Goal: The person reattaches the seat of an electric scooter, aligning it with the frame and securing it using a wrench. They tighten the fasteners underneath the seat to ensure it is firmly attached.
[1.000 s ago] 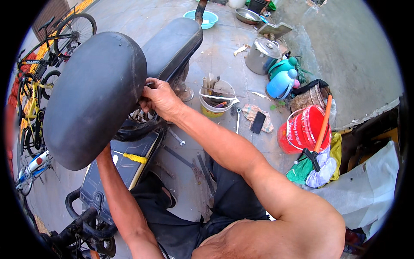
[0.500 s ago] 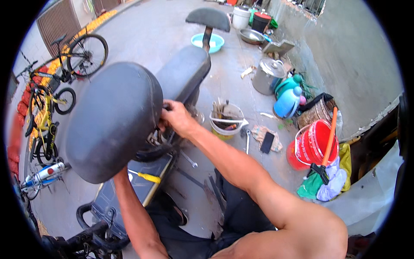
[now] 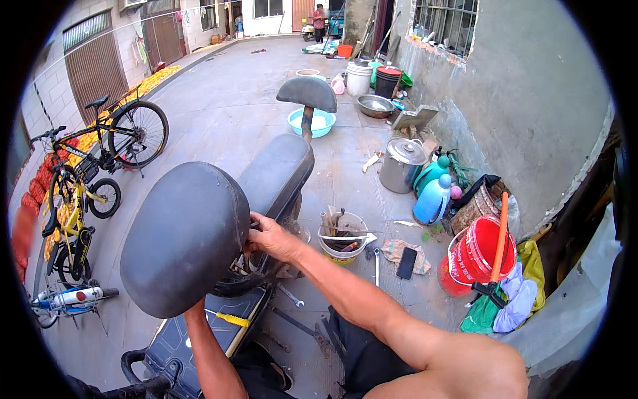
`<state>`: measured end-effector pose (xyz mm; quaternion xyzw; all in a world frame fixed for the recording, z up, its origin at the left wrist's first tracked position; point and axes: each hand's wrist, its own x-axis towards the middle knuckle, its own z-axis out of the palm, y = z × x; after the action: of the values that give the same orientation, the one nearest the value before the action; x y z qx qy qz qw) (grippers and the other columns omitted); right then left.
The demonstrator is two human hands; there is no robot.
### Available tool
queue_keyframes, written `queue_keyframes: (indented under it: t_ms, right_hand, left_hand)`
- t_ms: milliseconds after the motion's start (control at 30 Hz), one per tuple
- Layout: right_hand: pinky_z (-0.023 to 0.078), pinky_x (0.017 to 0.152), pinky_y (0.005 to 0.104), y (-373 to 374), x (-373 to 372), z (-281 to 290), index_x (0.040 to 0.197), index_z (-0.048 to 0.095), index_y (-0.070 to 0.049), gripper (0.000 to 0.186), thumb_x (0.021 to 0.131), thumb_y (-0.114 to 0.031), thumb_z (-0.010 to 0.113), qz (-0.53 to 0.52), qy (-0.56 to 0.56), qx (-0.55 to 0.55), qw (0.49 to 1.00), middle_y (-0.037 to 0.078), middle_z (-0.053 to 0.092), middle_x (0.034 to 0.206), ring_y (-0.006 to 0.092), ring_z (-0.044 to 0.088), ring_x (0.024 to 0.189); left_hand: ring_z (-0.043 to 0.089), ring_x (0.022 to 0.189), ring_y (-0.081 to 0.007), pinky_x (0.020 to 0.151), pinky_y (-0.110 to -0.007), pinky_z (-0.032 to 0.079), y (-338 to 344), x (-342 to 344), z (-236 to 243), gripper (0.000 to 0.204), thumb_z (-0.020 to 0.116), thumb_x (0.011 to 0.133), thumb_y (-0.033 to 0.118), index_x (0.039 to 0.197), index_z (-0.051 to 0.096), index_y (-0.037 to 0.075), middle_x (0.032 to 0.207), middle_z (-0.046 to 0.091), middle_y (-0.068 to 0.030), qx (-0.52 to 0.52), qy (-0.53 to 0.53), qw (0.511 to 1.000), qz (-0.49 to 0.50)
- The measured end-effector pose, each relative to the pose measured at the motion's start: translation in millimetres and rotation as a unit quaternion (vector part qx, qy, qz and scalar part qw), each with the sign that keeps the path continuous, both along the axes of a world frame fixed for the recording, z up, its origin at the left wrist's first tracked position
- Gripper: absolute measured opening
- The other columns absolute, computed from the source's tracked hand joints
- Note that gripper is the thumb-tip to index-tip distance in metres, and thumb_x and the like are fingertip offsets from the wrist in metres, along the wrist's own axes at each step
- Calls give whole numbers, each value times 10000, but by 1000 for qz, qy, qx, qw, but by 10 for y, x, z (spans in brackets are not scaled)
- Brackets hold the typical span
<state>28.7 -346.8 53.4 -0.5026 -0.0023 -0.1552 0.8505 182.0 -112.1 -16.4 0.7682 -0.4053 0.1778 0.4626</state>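
Note:
A black padded front seat (image 3: 186,236) of a scooter stands tipped up, its smooth cushion toward me. My right hand (image 3: 272,239) is at the seat's right edge, fingers bent and closed around something small and dark that I cannot make out. My left forearm reaches up behind the seat's lower edge; the cushion hides the fingers of that hand. Behind it stretches a long rear seat (image 3: 279,163) with a padded backrest (image 3: 307,94) on a post. A yellow-handled screwdriver (image 3: 232,320) lies on the scooter's dark footboard (image 3: 189,342) below the seat.
Right of the scooter are a tool bucket (image 3: 342,249), a wrench (image 3: 377,266), a phone (image 3: 407,263) on a cloth, and a red bucket (image 3: 465,263). Another wrench (image 3: 291,296) lies by the footboard. Bicycles (image 3: 136,136) stand left. A person (image 3: 319,25) is far back.
The view has tilted upward, bringing the far yard and the person into sight. Both hands stay at the seat, my right one still at its right edge.

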Motion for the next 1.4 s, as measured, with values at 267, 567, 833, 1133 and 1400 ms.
queue_keyframes:
  t_ms: [267, 567, 833, 1133, 1400]
  right_hand:
    - [535, 636, 265, -143, -111, 10, 1221, 508, -38, 339, 967, -244, 599, 22, 19, -184, 982, 38, 625, 901, 108, 624, 728]
    - [493, 535, 226, 9, -62, 41, 1082, 612, -23, 184, 928, -122, 621, -113, 15, -155, 981, 1, 613, 730, 73, 579, 584]
    - [455, 504, 235, 185, -94, 116, 1047, 612, -19, 157, 909, -90, 627, -173, 17, -221, 960, 12, 612, 759, 66, 560, 561]
    - [508, 722, 333, 91, -69, -43, 1027, 580, 15, 222, 847, -87, 661, -271, -10, -352, 896, 181, 659, 854, 209, 658, 772]
    - [504, 709, 280, 69, -8, 82, 1008, 621, 19, 184, 847, -56, 671, -228, 23, -287, 930, 93, 681, 828, 78, 603, 777]
  left_hand:
    - [507, 1234, -293, 1052, -427, 373, -100, -237, 279, 506, 717, 867, 248, 1316, 554, 80, 1324, 569, -129, -30, -27, 999, 3]
    - [462, 1291, -302, 1086, -433, 336, -25, -172, 163, 576, 726, 856, 272, 1363, 515, 98, 1370, 536, -128, -20, 36, 999, 15]
    - [452, 1299, -309, 1096, -437, 324, -5, -94, 59, 584, 710, 868, 310, 1373, 505, 99, 1382, 526, -126, -22, 22, 999, 36]
    - [312, 1408, -281, 1165, -443, 207, -56, -104, 89, 734, 720, 874, 287, 1483, 348, 114, 1520, 366, -119, 18, 52, 998, -7]
    - [373, 1366, -312, 1135, -456, 264, 112, 302, -521, 614, 662, 898, 354, 1417, 449, 104, 1453, 453, -135, 123, 24, 990, 57]
